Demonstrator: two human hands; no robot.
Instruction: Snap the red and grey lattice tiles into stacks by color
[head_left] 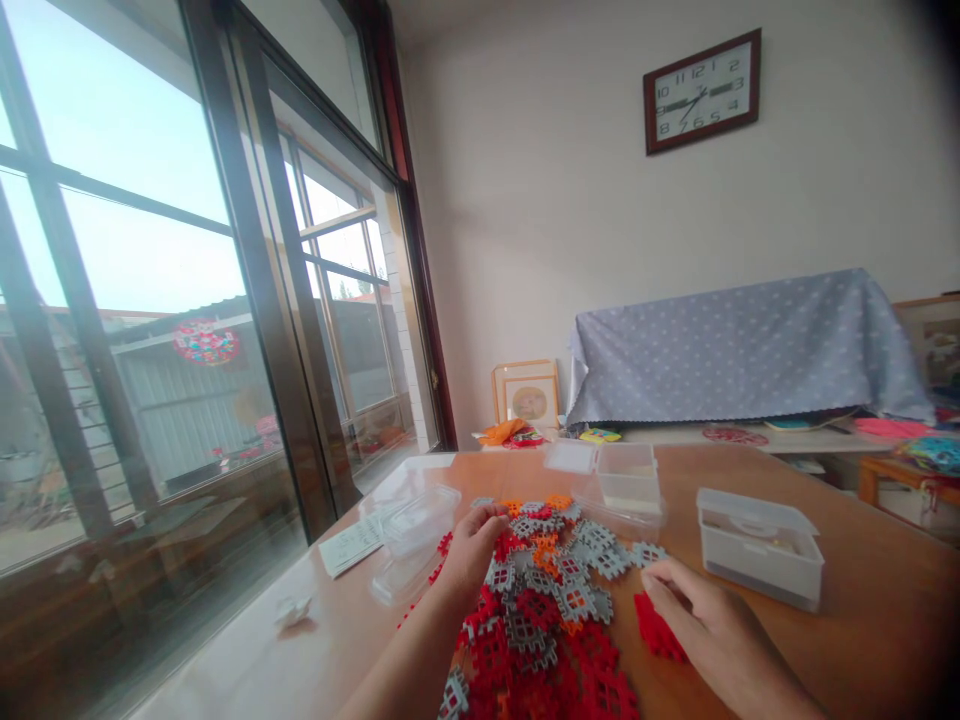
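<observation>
A heap of red, grey and orange interlocking plastic building pieces (536,580) covers the middle of the table. At its far left edge is my left hand (474,540), fingers curled together over the pieces; whatever they may hold is hidden. My right hand (686,590) is at the right side of the heap, thumb and fingers pinched at a grey building piece (648,555). Several red building pieces (657,632) lie together just under that hand, separate from the heap.
Clear plastic boxes (628,480) stand behind the heap, and a lidded one (759,550) sits to the right. Clear lids (416,530), a printed sheet (349,545) and a small crumpled white thing (292,610) lie left on the brown table (847,655). Windows line the left.
</observation>
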